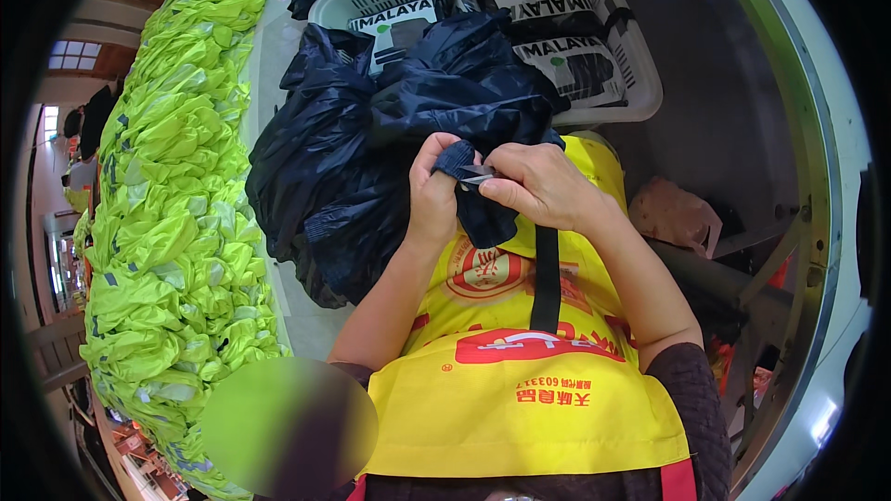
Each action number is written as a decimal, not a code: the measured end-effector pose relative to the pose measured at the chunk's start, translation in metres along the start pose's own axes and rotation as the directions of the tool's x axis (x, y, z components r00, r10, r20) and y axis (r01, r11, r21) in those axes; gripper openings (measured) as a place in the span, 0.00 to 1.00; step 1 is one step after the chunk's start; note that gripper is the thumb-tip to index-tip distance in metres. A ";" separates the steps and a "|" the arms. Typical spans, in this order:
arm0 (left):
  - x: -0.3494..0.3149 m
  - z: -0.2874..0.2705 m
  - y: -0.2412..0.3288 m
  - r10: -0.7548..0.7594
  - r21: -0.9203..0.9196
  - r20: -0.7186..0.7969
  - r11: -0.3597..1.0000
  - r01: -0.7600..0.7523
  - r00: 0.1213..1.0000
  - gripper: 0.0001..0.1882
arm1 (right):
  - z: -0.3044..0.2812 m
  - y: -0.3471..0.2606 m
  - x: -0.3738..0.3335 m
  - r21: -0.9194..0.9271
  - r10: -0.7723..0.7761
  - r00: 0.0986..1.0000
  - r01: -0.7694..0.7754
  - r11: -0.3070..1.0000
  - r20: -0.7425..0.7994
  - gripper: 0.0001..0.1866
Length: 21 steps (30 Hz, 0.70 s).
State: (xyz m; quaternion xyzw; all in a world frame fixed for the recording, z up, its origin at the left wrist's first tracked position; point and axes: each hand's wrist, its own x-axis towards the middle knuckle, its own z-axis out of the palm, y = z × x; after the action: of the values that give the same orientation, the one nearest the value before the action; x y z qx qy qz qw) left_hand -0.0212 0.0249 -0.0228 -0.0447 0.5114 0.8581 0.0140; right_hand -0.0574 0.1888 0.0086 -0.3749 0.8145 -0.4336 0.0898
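My left hand (433,197) is closed on the ribbed cuff (454,158) of a dark navy garment (325,144), holding it up in front of my yellow apron (483,315). Small thread snips (477,173) with short metal blades are in my right hand (549,187), their tips against the cuff. My right fingers cover most of the snips' handle. The garment's shiny, crumpled fabric spreads from my hands to the far left, and a darker piece hangs below the cuff.
Beyond the garment stands a white plastic basket (640,97) with printed white packages (571,70) and dark cloth. A tall heap of neon yellow-green garments (176,223) runs along the left. A metal frame (817,250) curves along the right, with a pale bag (673,213) beside it.
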 end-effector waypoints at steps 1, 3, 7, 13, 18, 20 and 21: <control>0.000 0.000 0.000 0.000 0.004 0.001 1.000 0.000 1.000 0.03 | 0.000 0.001 0.000 0.001 -0.012 1.000 0.012 1.000 -0.011 0.22; 0.000 0.000 -0.001 0.006 0.023 -0.002 1.000 -0.005 1.000 0.03 | 0.000 0.001 0.000 0.003 -0.021 1.000 0.021 1.000 -0.023 0.22; 0.000 0.000 -0.003 0.017 0.058 -0.023 0.998 -0.015 1.000 0.03 | 0.000 -0.001 0.001 -0.003 -0.021 0.999 0.021 1.000 -0.036 0.21; -0.001 0.002 -0.003 0.045 0.079 -0.029 0.996 -0.043 0.999 0.03 | 0.006 0.005 -0.004 0.438 0.099 0.987 -0.034 0.898 -0.126 0.19; 0.000 0.003 -0.003 0.045 0.109 -0.035 0.993 -0.041 0.998 0.02 | 0.014 -0.004 -0.004 0.627 0.225 0.921 0.026 0.779 -0.317 0.09; -0.001 0.005 -0.004 0.040 0.086 -0.034 0.996 -0.037 0.999 0.02 | 0.017 -0.013 0.001 0.590 0.247 0.918 -0.017 0.808 -0.311 0.06; -0.001 0.002 -0.005 0.036 0.139 -0.028 0.990 -0.032 0.999 0.03 | 0.022 -0.013 0.005 0.506 0.182 0.915 0.028 0.862 -0.359 0.06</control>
State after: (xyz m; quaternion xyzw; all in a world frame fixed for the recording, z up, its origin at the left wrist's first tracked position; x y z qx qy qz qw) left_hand -0.0196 0.0296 -0.0262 -0.0479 0.5706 0.8198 -0.0053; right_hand -0.0440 0.1669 0.0059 -0.2096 0.6894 -0.6925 0.0355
